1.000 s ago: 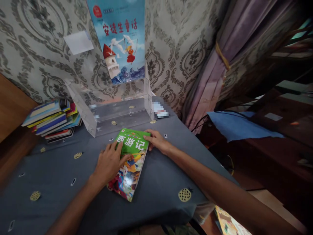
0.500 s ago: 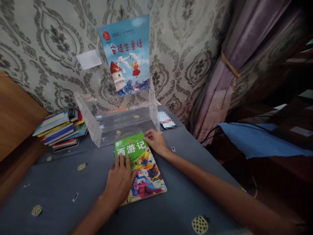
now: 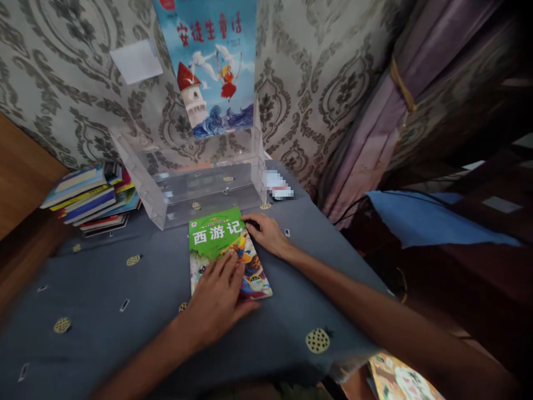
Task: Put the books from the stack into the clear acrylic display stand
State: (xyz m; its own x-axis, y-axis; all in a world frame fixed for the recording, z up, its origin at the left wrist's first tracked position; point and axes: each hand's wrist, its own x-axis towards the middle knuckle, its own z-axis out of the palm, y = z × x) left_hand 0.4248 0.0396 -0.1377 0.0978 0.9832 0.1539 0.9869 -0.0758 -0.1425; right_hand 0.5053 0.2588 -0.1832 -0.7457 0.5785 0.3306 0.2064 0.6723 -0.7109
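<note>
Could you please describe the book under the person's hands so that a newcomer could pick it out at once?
On the blue-grey tablecloth, just in front of the clear acrylic stand, lies the green-topped book. The left hand rests flat on it; the right hand touches its far corner. Unlike the stacked books, it lies alone.

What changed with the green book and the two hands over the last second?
The green book turned on the tablecloth from a slant to nearly square with the clear stand. The left hand slid from the book's upper left down onto its lower part and lies flat there. The right hand stayed at the top right corner. The book stack and the blue book in the stand are unchanged.
</note>
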